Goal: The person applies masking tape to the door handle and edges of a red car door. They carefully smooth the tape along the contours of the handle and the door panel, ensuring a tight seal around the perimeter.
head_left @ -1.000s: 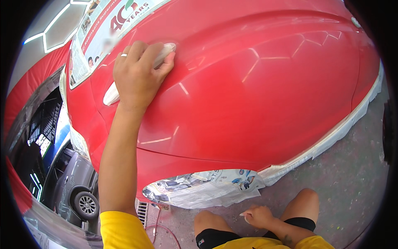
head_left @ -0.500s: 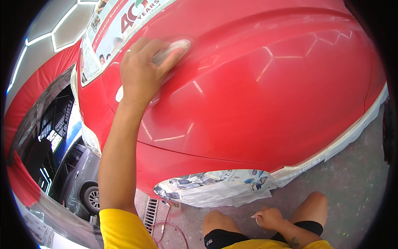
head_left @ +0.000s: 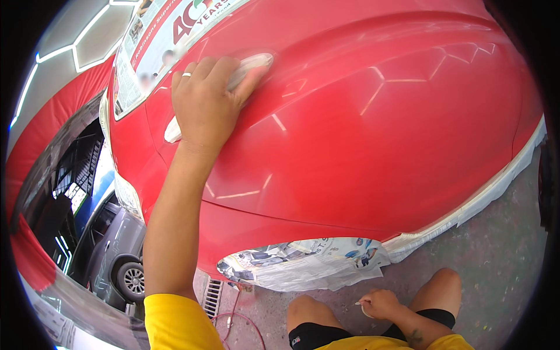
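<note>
Compared with the earlier frames, the left hand had travelled further up and across the red car panel, carrying the pale sanding pad with it; judged from that, the rubbing stroke was advancing toward the upper part of the panel. The left hand pressed flat on the pad, fingers spread over it, with the pad's ends showing beyond the fingertips and below the wrist. Below the panel, the right hand rested on the knee, loosely closed on a small pale object too small to identify. Printed newspaper masking covered the opening under the panel's lower edge, and a white-and-red printed sheet masked the glass above the panel.
</note>
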Available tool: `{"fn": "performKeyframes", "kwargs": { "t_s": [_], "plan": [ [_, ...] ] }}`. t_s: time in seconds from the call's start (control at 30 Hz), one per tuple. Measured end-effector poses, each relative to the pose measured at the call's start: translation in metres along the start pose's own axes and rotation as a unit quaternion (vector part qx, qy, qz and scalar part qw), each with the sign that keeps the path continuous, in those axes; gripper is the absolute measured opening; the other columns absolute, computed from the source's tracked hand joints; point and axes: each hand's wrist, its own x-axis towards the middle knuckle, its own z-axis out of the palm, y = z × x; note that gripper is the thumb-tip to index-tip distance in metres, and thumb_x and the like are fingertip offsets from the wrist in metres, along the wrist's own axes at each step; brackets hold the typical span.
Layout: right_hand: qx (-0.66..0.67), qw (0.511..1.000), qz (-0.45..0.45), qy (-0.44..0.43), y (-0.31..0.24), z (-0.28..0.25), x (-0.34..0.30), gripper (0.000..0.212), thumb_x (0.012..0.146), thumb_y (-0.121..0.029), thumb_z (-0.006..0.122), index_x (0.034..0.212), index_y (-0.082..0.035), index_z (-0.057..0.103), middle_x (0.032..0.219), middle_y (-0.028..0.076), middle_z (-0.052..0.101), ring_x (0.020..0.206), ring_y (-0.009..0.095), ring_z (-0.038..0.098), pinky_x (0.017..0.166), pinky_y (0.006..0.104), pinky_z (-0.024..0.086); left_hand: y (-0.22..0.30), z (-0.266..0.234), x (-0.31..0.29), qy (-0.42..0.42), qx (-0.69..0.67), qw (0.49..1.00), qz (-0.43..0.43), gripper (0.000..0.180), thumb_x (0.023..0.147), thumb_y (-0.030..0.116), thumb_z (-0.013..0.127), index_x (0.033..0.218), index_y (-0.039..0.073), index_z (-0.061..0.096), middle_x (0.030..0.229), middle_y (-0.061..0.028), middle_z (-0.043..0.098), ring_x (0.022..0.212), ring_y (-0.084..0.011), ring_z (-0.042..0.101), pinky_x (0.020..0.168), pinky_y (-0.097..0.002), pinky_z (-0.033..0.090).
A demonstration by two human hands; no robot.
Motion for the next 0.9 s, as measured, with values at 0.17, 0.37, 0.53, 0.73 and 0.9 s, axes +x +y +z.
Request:
{"fn": "performKeyframes", "kwargs": {
  "t_s": [0.17, 0.37, 0.53, 0.73, 0.9],
  "plan": [
    [-0.001, 1.000, -0.002, -0.005, -0.004, -0.007, 0.001, 0.024, 0.098, -0.034, 0.067, 0.102, -0.021, 0.087, 0.102, 0.017, 0.078, 0.092, 0.043, 0.075, 0.082, 0.0560, 0.060, -0.007, -0.015, -0.003, -0.078, -0.070, 0.994, -0.020, 0.040, 0.092, 0.041, 0.089, 0.107, 0.004, 0.081, 0.102, -0.0101, 0.079, 0.091, -0.0305, 0.074, 0.085, -0.0407, 0.057],
    [0.024, 1.000, -0.012, 0.008, -0.002, -0.004, -0.002, 0.025, 0.097, -0.034, 0.067, 0.103, -0.021, 0.087, 0.099, 0.017, 0.079, 0.091, 0.042, 0.076, 0.081, 0.0562, 0.060, -0.033, -0.029, -0.002, -0.141, -0.259, 0.948, -0.122, 0.045, 0.090, 0.041, 0.091, 0.115, 0.005, 0.080, 0.112, -0.0140, 0.079, 0.099, -0.0361, 0.074, 0.090, -0.0435, 0.059],
    [-0.010, 1.000, -0.016, -0.012, 0.003, 0.000, 0.005, 0.026, 0.099, -0.037, 0.068, 0.106, -0.022, 0.087, 0.099, 0.016, 0.078, 0.092, 0.041, 0.075, 0.080, 0.0542, 0.060, -0.034, -0.020, -0.007, -0.102, -0.089, 0.990, 0.037, 0.043, 0.087, 0.029, 0.095, 0.116, 0.002, 0.079, 0.108, -0.0128, 0.080, 0.102, -0.0287, 0.077, 0.088, -0.0387, 0.061],
    [-0.006, 1.000, -0.020, -0.002, 0.008, 0.007, 0.006, 0.025, 0.100, -0.038, 0.069, 0.107, -0.022, 0.087, 0.099, 0.015, 0.077, 0.092, 0.040, 0.075, 0.079, 0.0537, 0.060, -0.028, -0.022, -0.010, -0.093, -0.146, 0.985, -0.027, 0.044, 0.089, 0.042, 0.090, 0.116, 0.009, 0.078, 0.102, -0.0139, 0.077, 0.091, -0.0365, 0.072, 0.087, -0.0460, 0.058],
    [-0.009, 1.000, -0.010, -0.005, 0.004, 0.009, 0.006, 0.024, 0.100, -0.037, 0.070, 0.106, -0.021, 0.087, 0.099, 0.015, 0.078, 0.092, 0.039, 0.075, 0.078, 0.0533, 0.059, -0.011, -0.022, -0.004, -0.149, -0.062, 0.985, -0.059, 0.048, 0.088, 0.037, 0.092, 0.122, 0.006, 0.078, 0.111, -0.0124, 0.080, 0.106, -0.0311, 0.075, 0.094, -0.0417, 0.058]
  ]
}}
